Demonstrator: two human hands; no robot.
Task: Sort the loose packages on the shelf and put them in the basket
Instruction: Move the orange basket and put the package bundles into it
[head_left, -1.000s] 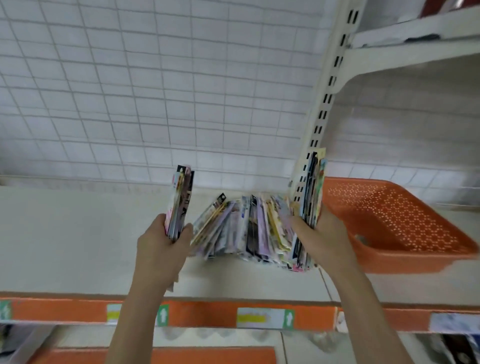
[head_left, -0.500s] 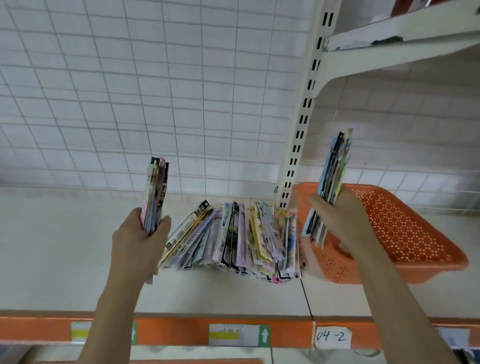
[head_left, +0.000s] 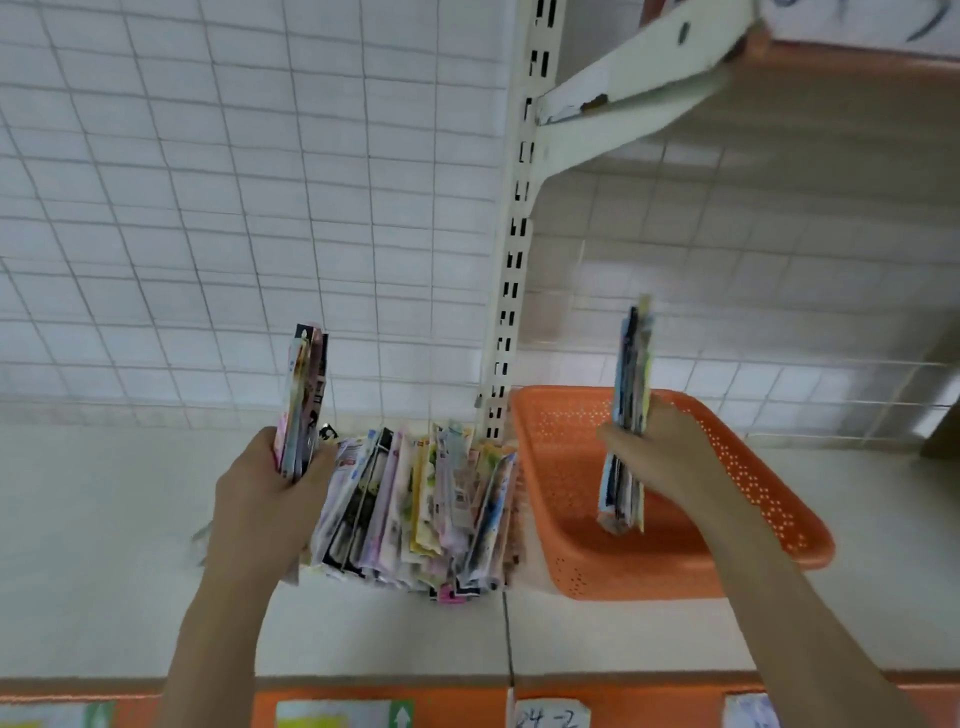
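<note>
Head view | shelf tag (head_left: 551, 717) reads "04-2" | other labels unreadable

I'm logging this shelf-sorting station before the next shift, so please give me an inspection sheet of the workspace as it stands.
Surface: pale cream shelf board, with an orange price strip along its front edge.
Job's things: row of loose colourful flat packages standing on edge on the shelf; perforated orange plastic basket to their right.
Clutter: nothing seen.
Grippers: left hand grips an upright bundle of packages; right hand holds a second upright bundle over the basket.
Cables: nothing seen.
Surroundings: white wire-grid back panel, slotted cream upright, upper shelf bracket.
</note>
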